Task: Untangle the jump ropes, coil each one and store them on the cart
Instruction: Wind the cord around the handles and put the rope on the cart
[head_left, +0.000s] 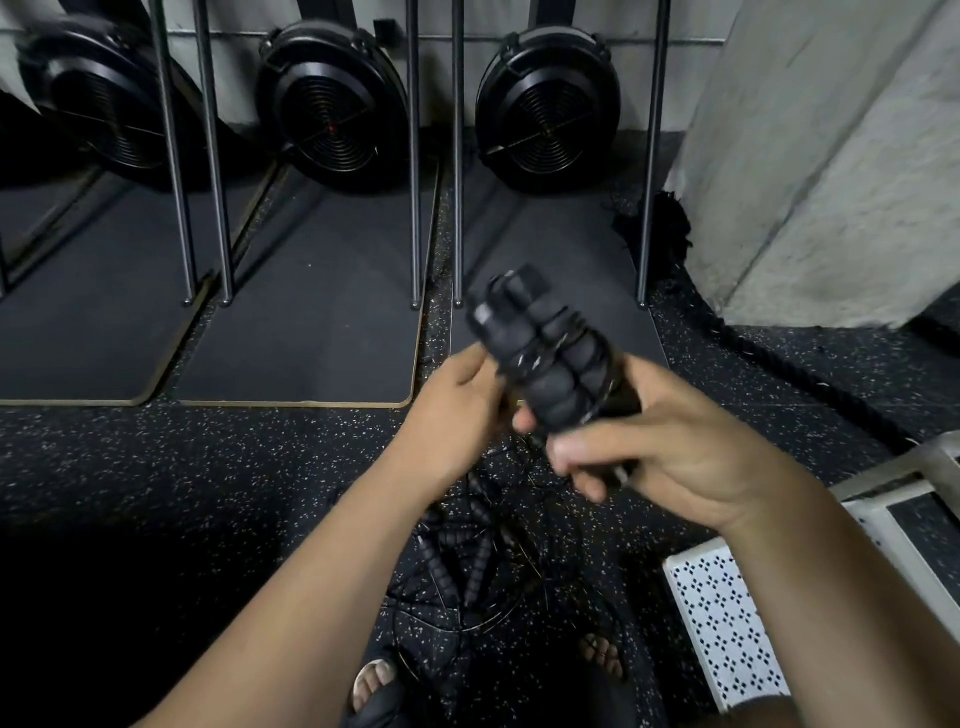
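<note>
A jump rope bundle (540, 353), two black ribbed foam handles side by side with thin cord wound around them, is held up at the centre of the head view. My right hand (670, 447) grips its lower end. My left hand (457, 400) holds the bundle's left side, fingers curled behind it. Below on the speckled floor lies a tangle of more jump ropes (467, 571), black handles among loose loops of thin cord. The white perforated cart (722, 618) stands at the lower right, partly hidden by my right forearm.
Three upright rowing machines with black fan housings (332, 104) stand on dark mats behind metal posts (413, 156). A concrete pillar (810, 156) rises at the right with a thick black rope (769, 358) along its base. My sandalled feet (374, 680) stand beside the tangle.
</note>
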